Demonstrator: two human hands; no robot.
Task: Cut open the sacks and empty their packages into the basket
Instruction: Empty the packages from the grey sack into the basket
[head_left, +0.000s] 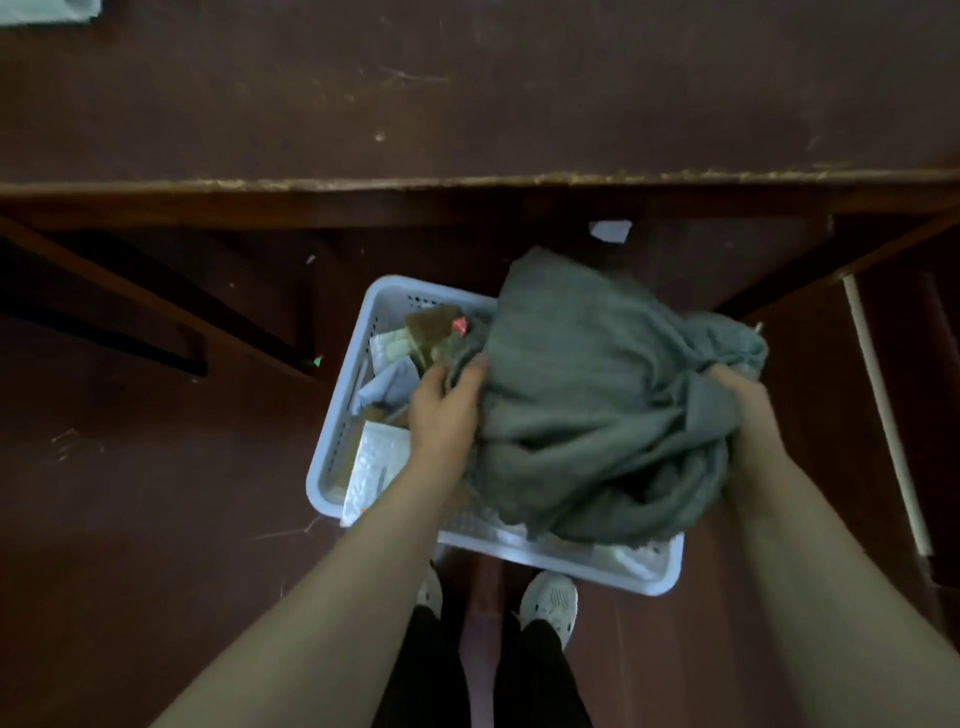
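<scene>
Hands on either side hold a crumpled grey sack (597, 405) just above a pale perforated basket (340, 426) that stands on the dark red-brown floor in front of the person's white shoes (550, 603). The left hand (444, 410) grips the sack's left edge, fingers curled together into the cloth and thumb pressed on top. The right hand (748, 410) clutches the bunched right side, its fingertips buried in the folds, so how they lie there cannot be told. The sack hangs over the basket's right half and hides most of that part. In the uncovered left half lie packages: a silvery bubble mailer (374, 462) against the near left wall, a blue-grey pouch (389, 387) beside the left hand, and a brown packet (431, 327) toward the far corner with a small red mark next to it. Beyond the basket runs the worn front edge of a dark wooden table (467, 104). A white scrap (610, 230) lies on the floor under that edge, and a thin white rod (883, 415) runs along the floor at the right.
</scene>
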